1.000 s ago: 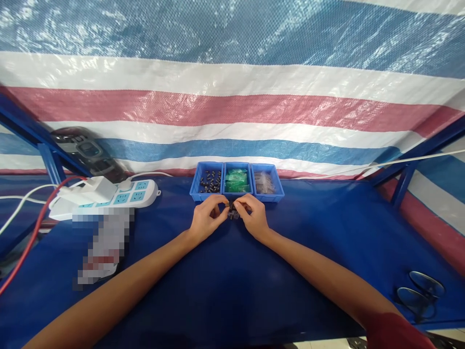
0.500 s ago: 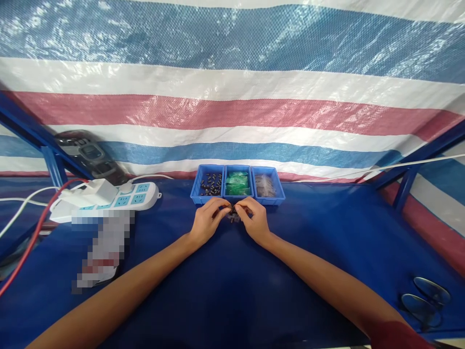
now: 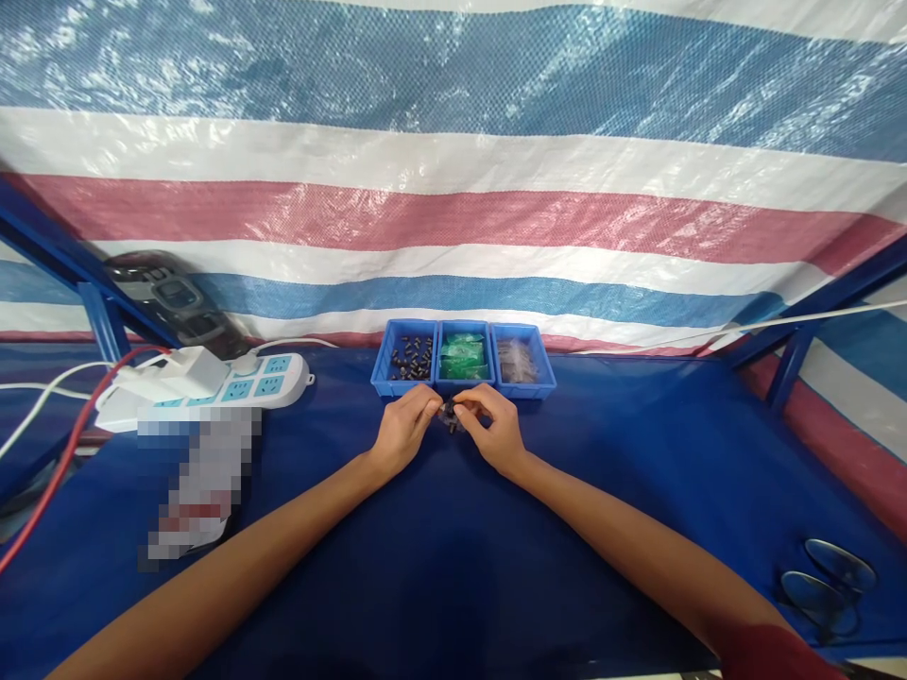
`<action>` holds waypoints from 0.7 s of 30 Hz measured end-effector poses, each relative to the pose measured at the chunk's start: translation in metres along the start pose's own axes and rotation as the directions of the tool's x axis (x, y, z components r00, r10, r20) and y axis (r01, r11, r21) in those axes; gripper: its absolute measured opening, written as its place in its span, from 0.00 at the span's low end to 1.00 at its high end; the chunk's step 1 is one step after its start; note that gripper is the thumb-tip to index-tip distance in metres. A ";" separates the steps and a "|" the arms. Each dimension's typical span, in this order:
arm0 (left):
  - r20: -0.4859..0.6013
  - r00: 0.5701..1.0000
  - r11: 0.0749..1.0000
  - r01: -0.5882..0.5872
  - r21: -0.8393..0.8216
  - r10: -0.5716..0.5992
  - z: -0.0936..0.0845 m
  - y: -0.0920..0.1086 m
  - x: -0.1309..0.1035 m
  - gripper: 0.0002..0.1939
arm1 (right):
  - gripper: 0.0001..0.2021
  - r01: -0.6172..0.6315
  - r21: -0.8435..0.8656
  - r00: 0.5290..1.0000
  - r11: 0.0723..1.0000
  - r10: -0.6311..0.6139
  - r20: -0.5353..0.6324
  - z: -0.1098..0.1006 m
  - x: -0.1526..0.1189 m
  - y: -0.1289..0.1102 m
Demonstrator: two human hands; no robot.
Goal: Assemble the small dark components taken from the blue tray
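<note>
My left hand [image 3: 405, 427] and my right hand [image 3: 491, 427] meet just in front of three small blue bins. Both pinch at a small dark part [image 3: 452, 416] between the fingertips; its exact kind is too small to make out. Small black-and-metal pieces like screws [image 3: 412, 357] lie in the left bin [image 3: 403, 388]. Green plastic packets [image 3: 463, 357] fill the middle bin [image 3: 464, 385]. In the right bin [image 3: 526, 390] are clear bags with brownish contents [image 3: 517, 362].
On the left stand a white power strip [image 3: 273, 385] with plugs and cables, a red cable [image 3: 67, 463] and a blurred-out flat object [image 3: 205, 482]. A dark transparent device [image 3: 177, 297] leans behind them. Eyeglasses [image 3: 826, 586] lie at the right front of the blue table [image 3: 453, 586].
My left fingers have closed more tightly together and shifted slightly left at the small dark part. My right hand has barely moved.
</note>
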State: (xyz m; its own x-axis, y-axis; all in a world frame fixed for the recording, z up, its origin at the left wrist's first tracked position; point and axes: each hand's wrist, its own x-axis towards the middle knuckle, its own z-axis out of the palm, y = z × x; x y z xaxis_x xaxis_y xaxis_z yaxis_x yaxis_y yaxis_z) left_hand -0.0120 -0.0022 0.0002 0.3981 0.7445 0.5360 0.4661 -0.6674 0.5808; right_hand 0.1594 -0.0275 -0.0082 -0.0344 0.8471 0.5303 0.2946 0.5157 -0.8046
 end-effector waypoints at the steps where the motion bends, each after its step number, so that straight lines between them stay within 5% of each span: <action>1: 0.000 1.000 1.000 -0.001 -0.002 0.001 0.000 -0.001 0.000 0.17 | 0.08 0.008 0.003 1.000 1.000 -0.008 0.002 0.000 0.000 0.000; 21: -0.051 0.999 0.998 -0.013 0.058 0.016 0.003 -0.002 0.002 0.08 | 0.08 -0.019 -0.003 1.000 1.000 0.019 -0.001 0.001 0.001 0.003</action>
State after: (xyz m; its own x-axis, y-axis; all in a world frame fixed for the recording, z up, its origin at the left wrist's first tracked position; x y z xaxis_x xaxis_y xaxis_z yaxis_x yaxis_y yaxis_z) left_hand -0.0092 0.0006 -0.0016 0.3649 0.7321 0.5752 0.5059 -0.6745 0.5376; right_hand 0.1592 -0.0254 -0.0103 -0.0278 0.8564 0.5156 0.2976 0.4995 -0.8136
